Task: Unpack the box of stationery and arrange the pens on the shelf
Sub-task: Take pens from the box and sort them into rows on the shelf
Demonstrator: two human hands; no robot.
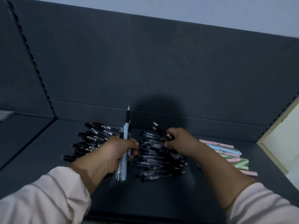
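Sorting step: left hand (119,148) is gripping a pen bundle (124,152) just left of the middle pile (159,159). Right hand (178,141) is pinching a black pen (162,132) above that pile. Next, likely, each needs laying parallel on the shelf (161,196).

dim, bluish | round shadow on back panel (155,104) | edges bowed

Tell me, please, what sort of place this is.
Probably a shop or stockroom shelving unit: a dark shelf, a slotted upright, and sorted piles of black pens, clear pens and pastel pens.
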